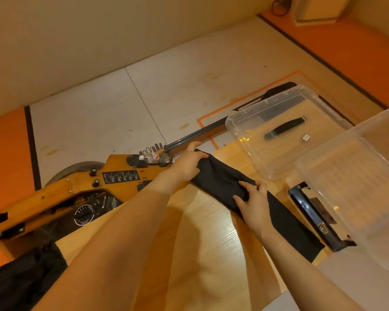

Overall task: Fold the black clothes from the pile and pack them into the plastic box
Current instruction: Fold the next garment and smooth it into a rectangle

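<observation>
Both hands grip a long, matte black folded cloth (222,182) on the pale wood-grain surface (207,254): left hand (189,163) fingers curled over its far end, right hand (253,202) fingers pinching its middle, beside a clear plastic box (355,182).

Single head-worn wide-angle view, tilted, forward and down, close over the wooden table (211,232).

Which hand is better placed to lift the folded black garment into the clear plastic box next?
Right hand: it grips the black garment on the side beside the plastic box; the left hand holds the far end.
</observation>
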`<state>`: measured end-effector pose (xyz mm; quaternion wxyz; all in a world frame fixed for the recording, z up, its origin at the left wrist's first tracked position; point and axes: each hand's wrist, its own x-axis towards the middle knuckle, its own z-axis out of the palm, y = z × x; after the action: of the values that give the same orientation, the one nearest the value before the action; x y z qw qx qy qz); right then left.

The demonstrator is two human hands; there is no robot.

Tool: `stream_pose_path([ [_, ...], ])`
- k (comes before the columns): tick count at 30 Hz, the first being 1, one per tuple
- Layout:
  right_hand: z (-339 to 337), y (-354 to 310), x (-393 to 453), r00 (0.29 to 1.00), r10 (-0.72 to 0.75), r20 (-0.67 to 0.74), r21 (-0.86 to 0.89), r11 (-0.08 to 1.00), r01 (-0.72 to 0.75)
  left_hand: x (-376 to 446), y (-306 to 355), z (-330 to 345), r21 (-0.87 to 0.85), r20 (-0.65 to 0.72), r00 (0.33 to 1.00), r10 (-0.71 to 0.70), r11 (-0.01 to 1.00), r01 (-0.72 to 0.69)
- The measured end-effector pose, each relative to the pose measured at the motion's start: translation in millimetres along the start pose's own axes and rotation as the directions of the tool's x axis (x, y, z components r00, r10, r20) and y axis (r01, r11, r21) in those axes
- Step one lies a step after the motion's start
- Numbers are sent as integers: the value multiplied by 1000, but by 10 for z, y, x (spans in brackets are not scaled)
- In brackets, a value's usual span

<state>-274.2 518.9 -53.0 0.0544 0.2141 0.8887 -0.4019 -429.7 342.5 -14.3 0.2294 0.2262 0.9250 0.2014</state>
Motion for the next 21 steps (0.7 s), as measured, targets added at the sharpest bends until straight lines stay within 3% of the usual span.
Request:
stream_pose_path([
  [7, 99, 76, 54, 997, 61, -57, -90, 994, -66, 288, 17, 38, 46, 2, 999, 47, 998, -47],
  [10, 134, 65, 36, 988, 111, -103, -69, 991, -119, 272, 22, 110, 185, -150, 989, 12, 983, 16],
  [13, 160, 64, 3, 983, 118, -139, -80, 988, -130, 216, 64, 241, 275, -238, 968, 81, 961, -13],
  [21, 140, 134, 4, 984, 71, -165, -206, 973, -105, 182, -23, 661, 409, 40, 996, 75, 909, -84],
])
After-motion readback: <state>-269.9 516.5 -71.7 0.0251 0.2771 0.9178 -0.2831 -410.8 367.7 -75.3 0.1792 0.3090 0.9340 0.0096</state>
